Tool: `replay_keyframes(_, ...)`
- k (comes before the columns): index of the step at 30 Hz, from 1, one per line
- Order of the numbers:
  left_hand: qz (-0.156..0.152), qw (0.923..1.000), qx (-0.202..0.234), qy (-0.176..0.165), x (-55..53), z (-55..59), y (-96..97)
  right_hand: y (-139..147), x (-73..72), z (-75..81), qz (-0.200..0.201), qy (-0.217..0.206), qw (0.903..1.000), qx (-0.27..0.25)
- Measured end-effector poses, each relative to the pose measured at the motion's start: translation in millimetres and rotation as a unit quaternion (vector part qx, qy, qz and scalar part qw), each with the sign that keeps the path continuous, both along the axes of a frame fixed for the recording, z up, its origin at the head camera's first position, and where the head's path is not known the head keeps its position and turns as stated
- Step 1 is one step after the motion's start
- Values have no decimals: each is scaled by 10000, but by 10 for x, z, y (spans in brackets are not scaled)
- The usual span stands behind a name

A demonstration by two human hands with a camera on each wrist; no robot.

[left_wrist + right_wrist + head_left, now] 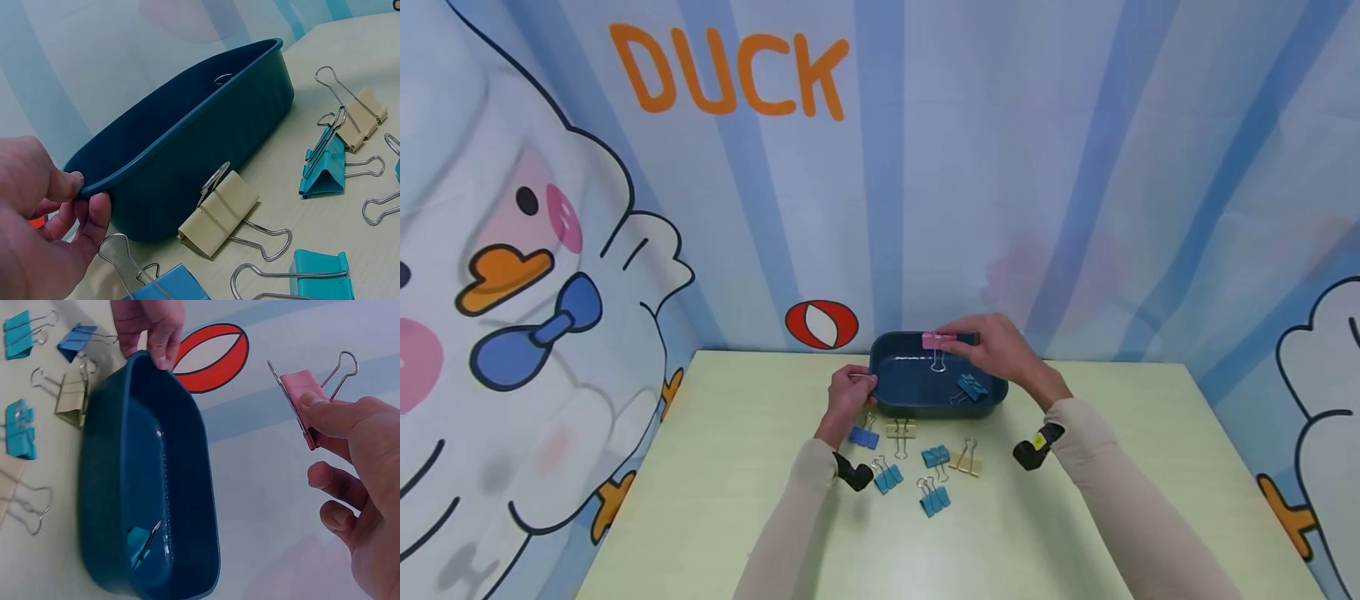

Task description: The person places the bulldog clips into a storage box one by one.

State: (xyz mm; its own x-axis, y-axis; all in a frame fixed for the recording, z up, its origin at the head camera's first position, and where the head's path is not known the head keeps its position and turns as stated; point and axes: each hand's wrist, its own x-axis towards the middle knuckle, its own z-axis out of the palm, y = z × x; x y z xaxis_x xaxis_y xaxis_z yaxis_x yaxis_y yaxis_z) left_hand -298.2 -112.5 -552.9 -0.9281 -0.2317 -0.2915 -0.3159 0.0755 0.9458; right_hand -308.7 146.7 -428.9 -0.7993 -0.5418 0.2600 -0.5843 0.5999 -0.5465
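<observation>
My right hand (996, 346) pinches a pink binder clip (303, 390) between thumb and finger, above the dark blue tray (940, 410). A wire handle of that clip hangs over the tray in the head view. My left hand (47, 219) grips the tray's left rim, thumb on the inner side and fingers outside. Inside the tray, toward its right end, lies a teal binder clip (972, 387); the tray wall hides most of it in the left wrist view, where only a wire loop shows.
In front of the tray lie a blue binder clip (863, 437), yellowish clips (219, 212) and several teal clips (935, 500), wire handles sticking out. The pale table (737, 500) meets a printed curtain (940, 167) just behind the tray.
</observation>
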Motion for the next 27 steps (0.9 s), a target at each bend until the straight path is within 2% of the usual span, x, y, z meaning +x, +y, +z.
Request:
replay_keyframes(7, -9, 10000, 1, 44, 11, -12, 5, -46, -65, 56, -196, -64, 9998, -68)
replay_keyframes(12, -89, 9994, 108, 331, 8, -31, -23, -54, -72, 82, -228, -50, 9997, -48)
replay_keyframes(17, -108, 9982, 171, 565, 12, -39, -40, -39, -10, 114, -146, -182, 9992, 316)
replay_keyframes(27, -92, 9983, 150, 547, 10, -71, -16, 126, 135, 65, 30, -103, 9991, 422)
